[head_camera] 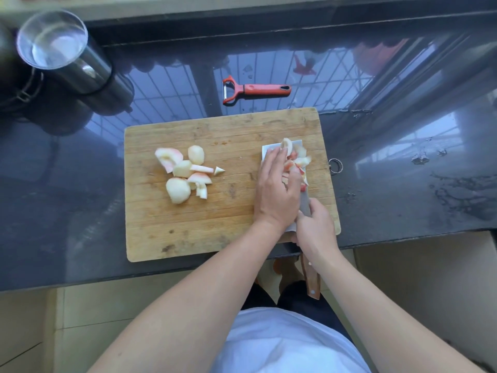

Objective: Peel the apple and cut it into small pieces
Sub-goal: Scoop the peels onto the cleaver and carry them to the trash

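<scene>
Counter (403, 200), dark and glossy, is reflecting window bars. Board (215, 227), wooden, is lying on the counter with its near edge overhanging slightly.

Left hand (277, 189) is lying flat, fingers fairly straight, pressing down on peels and bits heaped on the cleaver blade (269, 152) at the board's right side. Right hand (314, 230) is gripping the cleaver where blade meets handle (313, 281), fingers curled round it; the wooden handle is sticking out past the near edge of the counter. The two hands are touching at the left wrist.

Apple pieces (185, 170), peeled, pale with pink patches, are sitting in a loose cluster on the left half of the board, well apart from the hands. Scraps (298, 157) are piled on the blade just right of the left fingers.

Peeler (255, 90), red, is lying on the counter just beyond the board's far edge. Steel cup (61, 49) is standing at far left.
</scene>
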Available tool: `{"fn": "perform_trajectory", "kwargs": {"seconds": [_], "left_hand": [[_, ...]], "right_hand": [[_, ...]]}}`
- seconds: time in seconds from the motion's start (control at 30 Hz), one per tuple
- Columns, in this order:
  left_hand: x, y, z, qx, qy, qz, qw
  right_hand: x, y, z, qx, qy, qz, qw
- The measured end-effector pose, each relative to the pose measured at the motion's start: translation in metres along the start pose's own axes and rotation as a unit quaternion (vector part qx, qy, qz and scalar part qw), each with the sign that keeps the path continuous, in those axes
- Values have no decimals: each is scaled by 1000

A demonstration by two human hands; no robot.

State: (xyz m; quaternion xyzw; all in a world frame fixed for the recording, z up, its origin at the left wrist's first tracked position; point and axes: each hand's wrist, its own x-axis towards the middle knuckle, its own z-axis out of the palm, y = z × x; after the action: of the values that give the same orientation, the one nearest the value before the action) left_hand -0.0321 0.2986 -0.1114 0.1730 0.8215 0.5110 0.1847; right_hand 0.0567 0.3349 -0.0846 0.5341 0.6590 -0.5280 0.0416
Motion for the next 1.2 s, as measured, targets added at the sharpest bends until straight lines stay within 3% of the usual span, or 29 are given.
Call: {"fn": "perform_trajectory", "kwargs": {"seconds": [0.1,0.23,0.3,0.4,0.5,0.7,0.83,0.97,1.1,1.2], "left_hand": [[-4,16,-27,-92,5,-34,995],[1,12,-78,-247,57,-133,958],[1,5,-101,-215,64,-169,960],[-8,-2,-117,-17,-23,-199,979],[-14,-8,-109,155,-123,-153,968],[-9,8,-80,389,-163,-56,905],[-19,-2,-75,365,-117,-60,922],[-24,4,-79,271,-78,-88,955],[-42,30,-59,143,-154,12,978],[-52,31,-45,181,-194,93,960]], "right_hand": [[-8,-5,-9,16,-13,10,1000],[-12,-8,-24,67,-44,38,996],[-11,-6,-31,79,-53,43,995],[-8,0,-40,82,-46,49,994],[-6,4,-47,86,-37,58,994],[-8,9,-53,87,-29,57,994],[-11,10,-55,93,-32,52,994],[-12,14,-52,100,-40,57,993],[-14,16,-48,139,-56,79,985],[-18,12,-46,229,-85,93,965]]}}
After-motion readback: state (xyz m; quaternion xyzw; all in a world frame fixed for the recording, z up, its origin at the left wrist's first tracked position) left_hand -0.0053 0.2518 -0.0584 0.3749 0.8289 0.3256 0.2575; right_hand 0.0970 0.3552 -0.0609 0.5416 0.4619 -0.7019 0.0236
